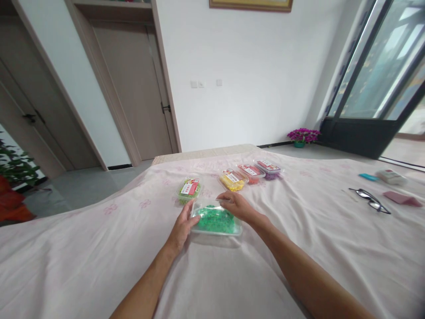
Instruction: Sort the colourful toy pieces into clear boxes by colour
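A clear plastic box [217, 221] full of small green pieces lies on the cloth in front of me. My left hand [182, 223] grips its left end, with the thumb over the top. At the far edge of the box my right hand [234, 204] is closed in a pinch; a thin pale edge shows at its fingertips, too small to name. Just beyond my left hand stands a labelled box of light green pieces [190, 189]. Farther back are similar boxes with yellow [232, 179], red-orange [251, 173] and purple contents [268, 168].
A pale flowered cloth [83, 252] covers the wide surface, with folds in it. To the right lie glasses [371, 200], a pink case [402, 198], a blue item [368, 177] and a whitish packet [392, 177]. Purple flowers [303, 135] stand by the wall.
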The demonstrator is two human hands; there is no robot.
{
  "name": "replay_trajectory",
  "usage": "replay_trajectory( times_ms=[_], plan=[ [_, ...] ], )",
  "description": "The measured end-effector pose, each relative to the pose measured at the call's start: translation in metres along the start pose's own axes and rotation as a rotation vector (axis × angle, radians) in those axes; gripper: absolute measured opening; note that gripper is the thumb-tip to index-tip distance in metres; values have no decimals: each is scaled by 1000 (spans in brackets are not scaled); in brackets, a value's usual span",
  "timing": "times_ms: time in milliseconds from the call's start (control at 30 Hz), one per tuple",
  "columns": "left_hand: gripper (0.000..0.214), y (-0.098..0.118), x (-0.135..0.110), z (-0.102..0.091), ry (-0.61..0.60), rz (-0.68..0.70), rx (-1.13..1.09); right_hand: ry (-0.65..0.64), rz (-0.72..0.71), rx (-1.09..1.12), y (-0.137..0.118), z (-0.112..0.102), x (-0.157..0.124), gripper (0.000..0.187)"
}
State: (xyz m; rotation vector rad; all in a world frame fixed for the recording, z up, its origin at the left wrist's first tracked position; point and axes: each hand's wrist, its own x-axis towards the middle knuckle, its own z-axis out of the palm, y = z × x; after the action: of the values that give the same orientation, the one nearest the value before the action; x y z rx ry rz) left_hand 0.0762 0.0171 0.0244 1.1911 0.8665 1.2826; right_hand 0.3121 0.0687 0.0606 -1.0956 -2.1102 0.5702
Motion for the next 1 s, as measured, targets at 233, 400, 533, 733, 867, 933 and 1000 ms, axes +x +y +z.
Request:
replay_trajectory(
  times_ms=[233,400,533,733,867,933,1000],
  plan=[
    [60,-1,4,1,31,-7,31,-138,44,-309,-31,2,28,24],
    [62,1,5,3,22,2,35,-101,35,-361,-44,19,38,25],
    [58,0,6,3,17,-9,45,-68,34,-313,-36,26,40,23],
    [56,-1,8,5,50,-38,66,-53,-37,-327,-29,29,42,21],
    [53,-1,8,6,78,-22,104,-10,-81,-332,-29,31,42,23],
    [51,0,7,7,90,-8,135,21,-95,-320,-29,32,41,24],
    [50,1,7,7,95,13,161,32,-97,-315,-30,32,40,23]
  ],
)
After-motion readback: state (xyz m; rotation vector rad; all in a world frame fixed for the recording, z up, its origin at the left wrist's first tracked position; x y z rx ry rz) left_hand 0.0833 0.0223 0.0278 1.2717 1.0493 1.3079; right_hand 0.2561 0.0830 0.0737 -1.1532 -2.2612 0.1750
